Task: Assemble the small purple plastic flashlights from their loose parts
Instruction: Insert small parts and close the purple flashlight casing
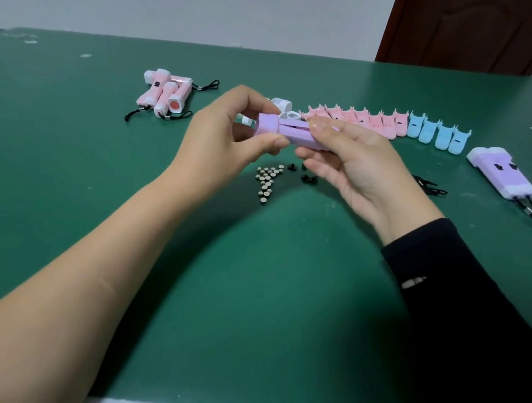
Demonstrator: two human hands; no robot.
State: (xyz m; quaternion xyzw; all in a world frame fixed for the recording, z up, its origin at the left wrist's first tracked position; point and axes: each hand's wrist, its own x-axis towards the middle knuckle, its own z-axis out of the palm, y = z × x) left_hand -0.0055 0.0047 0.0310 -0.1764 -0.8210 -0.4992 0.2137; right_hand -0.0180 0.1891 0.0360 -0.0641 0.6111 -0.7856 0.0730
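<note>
Right now the purple flashlight body (287, 133) is hovering above the green worktop (247, 283), held between both hands. The left hand (226, 132) is pinching its wider head end, and the right hand (357, 166) is curling its fingers round the barrel, thumb on top. Judging by the open seam, the shell halves are being pressed together. Next, they probably need squeezing evenly until they snap shut. Button cells (267, 181) are lying just below the body, pink shells (353, 118) behind it, and finished purple flashlights (501, 173) well to its right.
</note>
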